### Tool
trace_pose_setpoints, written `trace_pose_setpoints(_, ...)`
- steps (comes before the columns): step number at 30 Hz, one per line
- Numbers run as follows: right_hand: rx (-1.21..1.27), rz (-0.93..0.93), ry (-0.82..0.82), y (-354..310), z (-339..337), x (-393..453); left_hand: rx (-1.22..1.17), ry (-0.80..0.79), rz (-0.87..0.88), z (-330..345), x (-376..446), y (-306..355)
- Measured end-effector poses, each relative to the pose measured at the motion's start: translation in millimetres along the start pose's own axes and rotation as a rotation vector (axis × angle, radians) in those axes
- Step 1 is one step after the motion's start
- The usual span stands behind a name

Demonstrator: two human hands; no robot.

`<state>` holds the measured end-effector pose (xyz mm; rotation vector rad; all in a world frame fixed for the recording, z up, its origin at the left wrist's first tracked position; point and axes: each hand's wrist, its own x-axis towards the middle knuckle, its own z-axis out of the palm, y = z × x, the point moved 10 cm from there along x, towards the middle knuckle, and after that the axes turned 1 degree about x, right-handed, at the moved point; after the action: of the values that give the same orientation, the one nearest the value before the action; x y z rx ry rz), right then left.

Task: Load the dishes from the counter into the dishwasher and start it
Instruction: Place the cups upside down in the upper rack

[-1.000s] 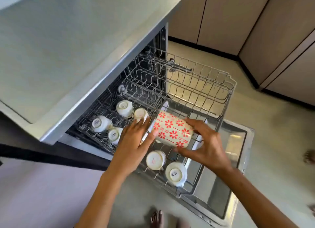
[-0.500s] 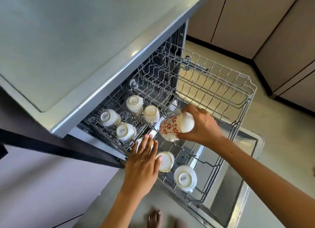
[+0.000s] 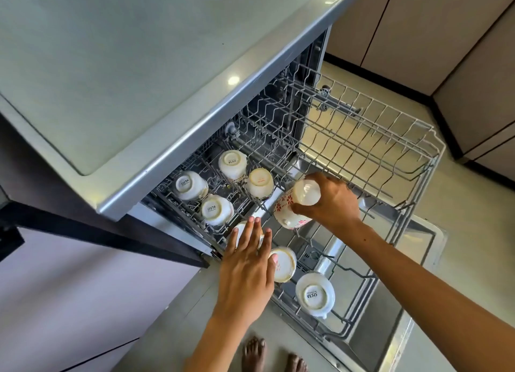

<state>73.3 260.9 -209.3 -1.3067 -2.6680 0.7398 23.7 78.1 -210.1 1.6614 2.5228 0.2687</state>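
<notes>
The right hand [image 3: 331, 201] grips the flowered cup [image 3: 292, 207], base up, over the rack [image 3: 404, 154]. White cups [image 3: 260, 183] crowd just left of it. The left hand [image 3: 248, 268], fingers straight, rests on another cup [image 3: 240, 231].

1. We see both of our forearms bare up to the frame edge; no sleeve shows on either.
2. Our left hand [image 3: 245, 274] wears no ring, watch or glove that we can make out, and its nails are short and unpainted.
3. Our right hand [image 3: 331, 201] is likewise bare, with no band at the wrist.
4. Our feet [image 3: 274, 356], at the bottom edge, are bare: no shoes or socks.
</notes>
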Motion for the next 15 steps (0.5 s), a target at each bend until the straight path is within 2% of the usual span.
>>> trace_pose_setpoints(8,-0.05,0.009,-0.043,-11,1,-5,-0.003,-0.001,-0.01,0,0,-2)
trace_pose_setpoints(15,-0.076,-0.067,0.09,-35,-19,-10,0.02,-0.006,-0.015,1,0,-1)
